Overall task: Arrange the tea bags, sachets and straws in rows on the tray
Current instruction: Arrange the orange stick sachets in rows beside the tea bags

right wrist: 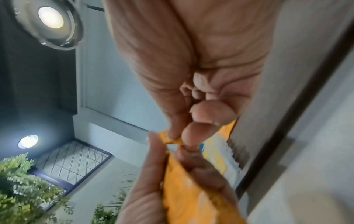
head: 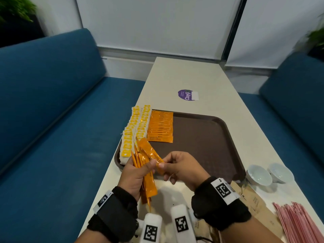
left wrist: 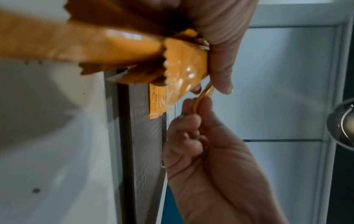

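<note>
A brown tray lies on the white table. Along its left side stand two rows of yellow-and-white tea bags, and beside them a row of orange coffee sachets. My left hand grips a fanned bunch of orange sachets over the tray's near left corner. My right hand pinches the end of one orange sachet from that bunch between thumb and forefinger. In the left wrist view the bunch of sachets fills the top. In the right wrist view the pinched sachet's end shows at the fingertips.
Pink straws lie in a pile at the table's near right, next to brown paper sachets. Two small white bowls stand right of the tray. A purple sticker sits farther up the table. Blue sofas flank both sides.
</note>
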### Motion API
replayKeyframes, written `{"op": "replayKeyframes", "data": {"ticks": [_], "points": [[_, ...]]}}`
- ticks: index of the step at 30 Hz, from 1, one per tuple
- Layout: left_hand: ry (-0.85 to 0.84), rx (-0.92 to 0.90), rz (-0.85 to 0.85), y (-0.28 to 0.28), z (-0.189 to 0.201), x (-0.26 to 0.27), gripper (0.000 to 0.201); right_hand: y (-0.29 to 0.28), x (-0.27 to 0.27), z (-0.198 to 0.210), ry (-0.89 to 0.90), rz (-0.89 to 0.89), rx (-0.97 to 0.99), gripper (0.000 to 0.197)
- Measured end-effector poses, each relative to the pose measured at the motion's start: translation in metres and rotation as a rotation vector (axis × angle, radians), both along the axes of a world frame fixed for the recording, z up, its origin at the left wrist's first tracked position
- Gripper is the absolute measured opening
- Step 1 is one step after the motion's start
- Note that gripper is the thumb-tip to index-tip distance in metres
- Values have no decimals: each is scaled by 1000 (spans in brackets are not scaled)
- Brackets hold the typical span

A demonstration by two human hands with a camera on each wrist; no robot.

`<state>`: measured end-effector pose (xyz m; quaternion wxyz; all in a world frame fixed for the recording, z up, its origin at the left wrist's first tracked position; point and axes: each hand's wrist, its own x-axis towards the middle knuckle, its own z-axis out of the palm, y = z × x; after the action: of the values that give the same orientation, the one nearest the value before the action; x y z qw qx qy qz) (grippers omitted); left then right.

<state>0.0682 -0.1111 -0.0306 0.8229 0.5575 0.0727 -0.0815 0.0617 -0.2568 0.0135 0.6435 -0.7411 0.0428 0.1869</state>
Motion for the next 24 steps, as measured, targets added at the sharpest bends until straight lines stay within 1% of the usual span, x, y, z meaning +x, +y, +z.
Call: {"op": "replayKeyframes", "data": {"ticks": [1,2,3,5,6,7,8,10,12,14,16,19,21,22,24], "points": [[-2,22,-13,1,-1,-1,38,3,-2,-1,6,-10,51,17],[-6,50,-27,2,-1,-2,41,5,-4,-2,4,-1,59,18],[-9,84,-36,4,-2,-2,44,7,-6,-4,-4,20,17,19],[-7,163,-76,10,-1,-1,56,6,-6,-7,-60,71,-177,19],[-12,223,-111,14,0,1,58,4,-5,-6,-100,78,-254,21],[-25,302,-151,18,3,2,55,1,-4,-4,-134,63,-278,26],[-40,381,-203,20,6,3,51,-2,-1,-1,-155,38,-251,34],[-63,491,-298,23,10,5,49,-6,6,8,-159,7,-125,48],[-63,541,-340,21,14,6,51,-7,13,15,-160,41,-79,52],[-47,537,-363,20,17,6,55,-5,18,17,-178,72,-119,49],[-16,494,-382,21,16,7,64,-6,21,16,-176,66,-140,46],[12,401,-395,27,14,7,71,-12,23,16,-133,19,-50,39],[37,332,-327,29,10,9,75,-19,24,18,-110,18,-6,31],[44,291,-264,30,8,11,72,-22,25,19,-98,44,-22,24],[67,196,-143,32,5,14,65,-31,30,23,-95,115,-168,16]]}}
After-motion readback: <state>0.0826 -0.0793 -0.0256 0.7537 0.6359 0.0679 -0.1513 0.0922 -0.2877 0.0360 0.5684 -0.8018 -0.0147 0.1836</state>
